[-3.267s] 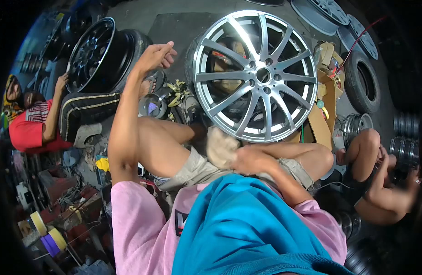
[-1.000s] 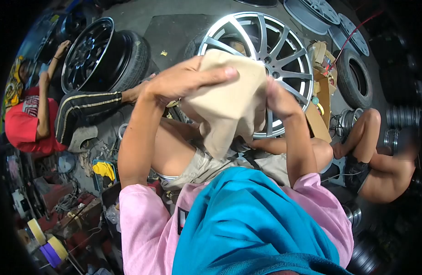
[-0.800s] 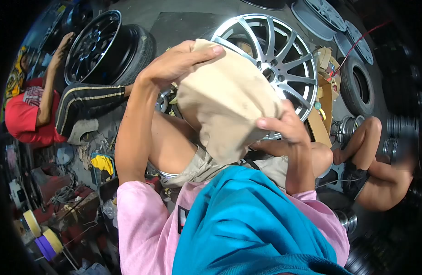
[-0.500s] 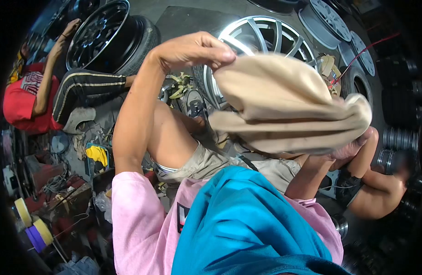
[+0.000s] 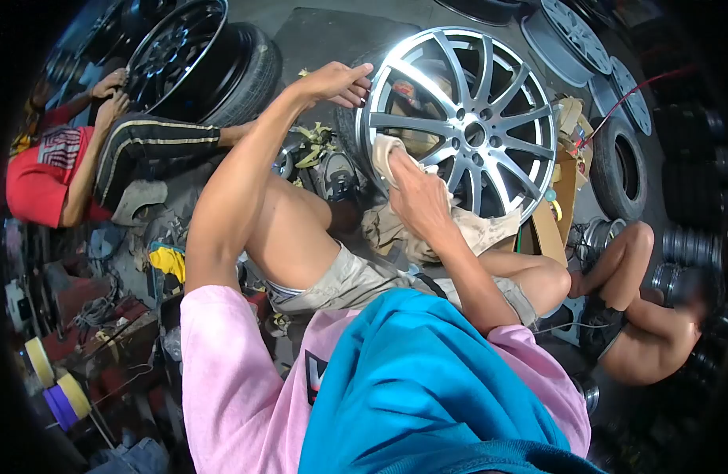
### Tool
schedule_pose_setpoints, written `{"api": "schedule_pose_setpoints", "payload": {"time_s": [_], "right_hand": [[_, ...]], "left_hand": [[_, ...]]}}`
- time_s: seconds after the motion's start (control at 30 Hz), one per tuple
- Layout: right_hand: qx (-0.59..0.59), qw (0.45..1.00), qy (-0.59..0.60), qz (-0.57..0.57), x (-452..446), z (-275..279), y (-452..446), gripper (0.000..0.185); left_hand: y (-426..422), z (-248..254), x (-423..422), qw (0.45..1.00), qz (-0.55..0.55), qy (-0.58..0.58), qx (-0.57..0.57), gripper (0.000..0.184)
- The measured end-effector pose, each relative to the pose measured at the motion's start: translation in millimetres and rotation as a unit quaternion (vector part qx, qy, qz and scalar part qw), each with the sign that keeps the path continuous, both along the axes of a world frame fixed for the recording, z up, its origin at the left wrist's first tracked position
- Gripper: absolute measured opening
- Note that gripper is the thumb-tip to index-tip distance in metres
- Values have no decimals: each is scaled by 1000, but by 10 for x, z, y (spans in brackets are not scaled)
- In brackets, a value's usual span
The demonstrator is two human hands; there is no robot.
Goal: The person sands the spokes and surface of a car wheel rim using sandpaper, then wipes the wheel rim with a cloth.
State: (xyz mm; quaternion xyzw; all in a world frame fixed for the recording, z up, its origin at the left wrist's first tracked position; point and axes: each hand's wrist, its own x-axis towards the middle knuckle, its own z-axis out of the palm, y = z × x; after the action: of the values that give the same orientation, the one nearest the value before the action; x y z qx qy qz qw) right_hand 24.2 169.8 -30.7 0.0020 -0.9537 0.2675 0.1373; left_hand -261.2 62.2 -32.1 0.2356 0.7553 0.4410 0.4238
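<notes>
A silver multi-spoke wheel rim [image 5: 498, 143] faces me just beyond my knees. My right hand [image 5: 422, 195] grips a bunched beige cloth [image 5: 388, 148] against the rim's lower left side. The rest of the cloth hangs loosely below the hand, towards my lap. My left hand [image 5: 342, 85] is beside the rim's upper left edge, thumb apart from its slightly bent fingers, with nothing in it. Whether it touches the rim or the tyre behind it, I cannot tell.
At left, a person in a red shirt [image 5: 44, 178] handles a black rim [image 5: 178, 59] by a tyre [image 5: 257, 75]. Another person [image 5: 656, 332] sits at right. A cardboard box [image 5: 567, 193], a tyre [image 5: 619, 170] and more silver rims [image 5: 573, 35] surround the wheel.
The cloth, spread out between both hands before, is now bunched in my right hand at the rim. My left hand has let go of it and moved slightly left.
</notes>
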Motion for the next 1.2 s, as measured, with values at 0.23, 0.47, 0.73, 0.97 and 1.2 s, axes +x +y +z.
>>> {"api": "schedule_pose_setpoints", "payload": {"time_s": [0.23, 0.47, 0.73, 0.97, 1.2], "right_hand": [[71, 997, -34, -11, -254, -111, -43, 22], [21, 999, -4, -35, -284, -162, -123, 25], [46, 996, -14, -79, -491, -171, -182, 18], [40, 997, -19, -64, -350, -185, -209, 17], [32, 997, -50, -56, -205, -194, -225, 19]], "left_hand": [[118, 44, 91, 1000, -4, 17, 5, 86], [173, -82, 111, 997, 2, 77, -7, 90], [182, 45, 183, 997, 41, 65, -24, 90], [154, 43, 194, 996, 33, 74, -22, 89], [167, 36, 175, 998, 40, 43, -10, 85]]}}
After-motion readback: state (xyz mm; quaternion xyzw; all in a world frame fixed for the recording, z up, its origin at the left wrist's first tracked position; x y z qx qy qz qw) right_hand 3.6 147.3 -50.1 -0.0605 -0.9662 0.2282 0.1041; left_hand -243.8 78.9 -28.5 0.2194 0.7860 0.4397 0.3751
